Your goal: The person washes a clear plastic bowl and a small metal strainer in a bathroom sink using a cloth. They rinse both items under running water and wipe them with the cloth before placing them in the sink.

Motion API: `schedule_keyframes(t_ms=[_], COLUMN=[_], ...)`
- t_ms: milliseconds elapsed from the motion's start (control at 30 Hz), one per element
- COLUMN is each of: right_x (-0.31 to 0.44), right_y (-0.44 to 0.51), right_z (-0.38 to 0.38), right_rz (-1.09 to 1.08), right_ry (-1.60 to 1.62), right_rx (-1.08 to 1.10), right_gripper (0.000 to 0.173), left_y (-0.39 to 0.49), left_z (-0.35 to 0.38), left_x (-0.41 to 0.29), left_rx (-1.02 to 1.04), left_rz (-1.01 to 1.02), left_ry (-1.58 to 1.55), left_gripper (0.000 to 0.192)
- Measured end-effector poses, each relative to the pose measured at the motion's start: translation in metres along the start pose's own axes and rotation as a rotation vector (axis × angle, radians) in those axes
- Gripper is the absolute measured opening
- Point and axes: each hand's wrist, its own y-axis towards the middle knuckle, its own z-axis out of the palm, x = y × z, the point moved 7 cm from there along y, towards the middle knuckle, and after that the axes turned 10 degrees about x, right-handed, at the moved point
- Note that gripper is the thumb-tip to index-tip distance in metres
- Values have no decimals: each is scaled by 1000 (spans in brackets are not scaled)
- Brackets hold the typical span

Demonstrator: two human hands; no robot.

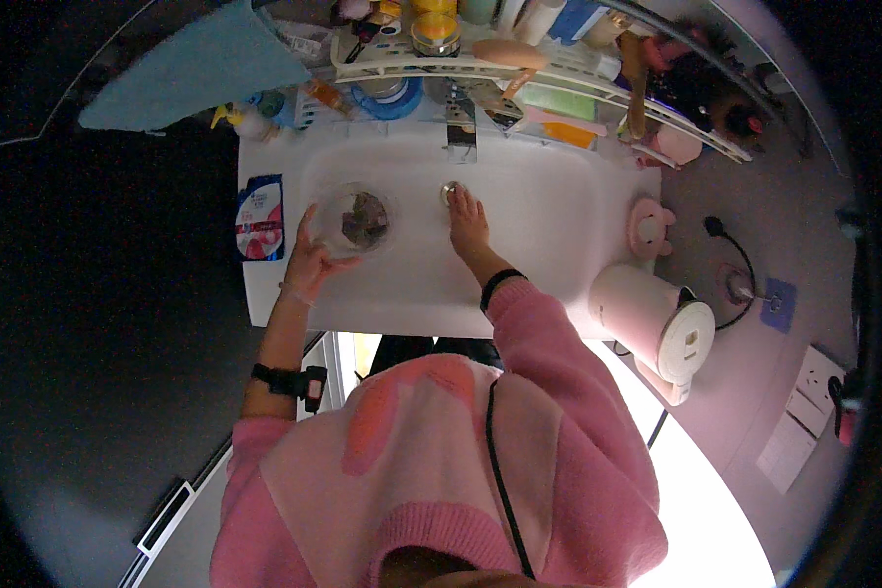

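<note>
A white washbasin (544,220) lies before me. My left hand (314,257) is shut around the side of a round transparent container (334,220) at the basin's left part. Something dark and greenish shows inside the container; I cannot tell what it is. With its fingertips, my right hand (470,217) touches the round metal drain fitting (450,192) near the middle of the basin. Just behind that hand, the faucet (461,125) reaches over the basin's back edge.
A white electric kettle (636,309) stands at the basin's right edge, near a pink lidded item (648,226). A blue and white packet (260,218) lies on the left rim. Bottles and brushes crowd a white shelf rack (411,71) at the back, beside a hanging blue cloth (198,70).
</note>
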Motion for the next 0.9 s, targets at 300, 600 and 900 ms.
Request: schedule_keyframes(t_ms=[300,600,900], right_x=[22,127,111], right_y=[-23,-27,-14], right_z=[-95,-75,-30], right_rz=[-139,-441,-124], right_ry=[472,166,2256], right_rx=[-347,-356,771], right_gripper=[34,28,32], left_y=[28,49,59], left_z=[-5,50,67], left_x=[30,31,50], left_rx=[8,225,56], left_rz=[-92,48,285], left_ry=[153,654,1354], left_gripper=[80,81,77])
